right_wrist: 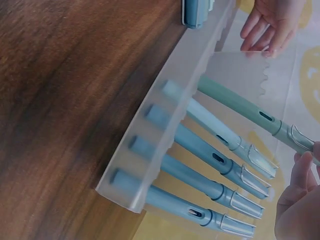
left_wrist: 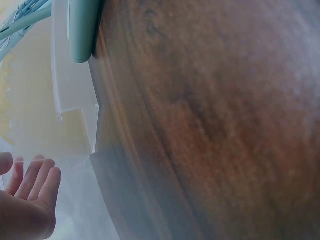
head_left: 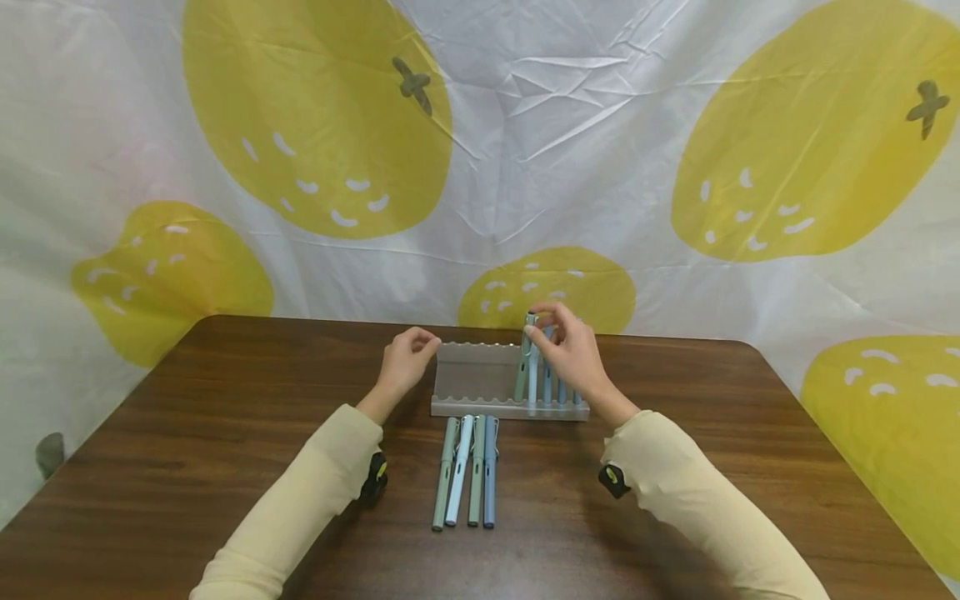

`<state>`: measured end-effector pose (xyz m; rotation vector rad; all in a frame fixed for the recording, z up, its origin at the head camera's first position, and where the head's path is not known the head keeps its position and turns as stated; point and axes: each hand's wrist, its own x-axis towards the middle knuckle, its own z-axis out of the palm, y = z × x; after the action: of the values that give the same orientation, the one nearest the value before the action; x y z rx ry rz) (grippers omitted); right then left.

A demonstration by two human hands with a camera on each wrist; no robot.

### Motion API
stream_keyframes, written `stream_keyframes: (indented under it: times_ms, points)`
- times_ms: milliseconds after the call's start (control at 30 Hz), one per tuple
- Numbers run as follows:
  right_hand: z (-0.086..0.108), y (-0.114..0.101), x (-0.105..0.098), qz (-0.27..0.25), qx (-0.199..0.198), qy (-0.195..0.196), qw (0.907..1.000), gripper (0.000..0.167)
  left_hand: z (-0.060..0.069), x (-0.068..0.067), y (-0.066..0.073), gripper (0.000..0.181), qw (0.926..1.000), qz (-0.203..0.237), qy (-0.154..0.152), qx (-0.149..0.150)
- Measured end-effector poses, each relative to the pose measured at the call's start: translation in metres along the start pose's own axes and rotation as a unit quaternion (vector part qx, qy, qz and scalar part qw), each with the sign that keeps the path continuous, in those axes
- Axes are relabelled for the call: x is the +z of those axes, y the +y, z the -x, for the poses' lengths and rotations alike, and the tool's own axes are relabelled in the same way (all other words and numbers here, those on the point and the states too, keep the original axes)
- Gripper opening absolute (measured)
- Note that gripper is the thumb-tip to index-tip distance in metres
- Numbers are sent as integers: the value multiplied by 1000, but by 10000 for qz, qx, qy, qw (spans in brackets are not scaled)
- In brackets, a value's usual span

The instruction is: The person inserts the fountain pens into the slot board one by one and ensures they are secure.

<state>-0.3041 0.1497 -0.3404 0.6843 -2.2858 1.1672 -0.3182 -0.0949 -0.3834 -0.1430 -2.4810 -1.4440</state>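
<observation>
A translucent pen rack (head_left: 480, 408) with notched edges stands on the table. My left hand (head_left: 406, 360) pinches its upper left corner between thumb and fingertips. With thumb and fingers my right hand (head_left: 573, 350) grips a green fountain pen (right_wrist: 240, 106) by the cap end. That pen leans in the rack, its lower end at the notched front ledge. Beside it rest a pale blue pen (right_wrist: 212, 121) and several blue pens (right_wrist: 202, 148), tilted back with clips up. In the left wrist view, the left hand (left_wrist: 30, 200) is partly cut off by the frame edge.
In front of the rack, side by side on the wooden table (head_left: 300, 358), lie two green pens (head_left: 446, 475), a pale blue pen (head_left: 460, 471) and a blue pen (head_left: 490, 471). A white cloth (head_left: 337, 275) with yellow fruit prints hangs behind the table's back edge.
</observation>
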Motion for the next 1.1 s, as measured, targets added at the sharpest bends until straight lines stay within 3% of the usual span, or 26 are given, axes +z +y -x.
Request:
stream_keyframes:
  times_ms: [267, 700, 967, 1100]
  points:
    - [1, 3, 4, -149, -2, -187, 9997, 22, 1, 0, 1, 21, 10000, 20, 4, -5]
    - [0, 7, 6, -84, 324, -423, 9985, 26, 0, 0, 1, 19, 10000, 43, -8, -39]
    - [0, 16, 8, 732, -377, -486, 9954, 29, 0, 0, 0, 21, 10000, 21, -15, -37]
    - [2, 19, 7, 944, -369, -655, 9927, 38, 1, 0, 0, 21, 10000, 44, -51, -33]
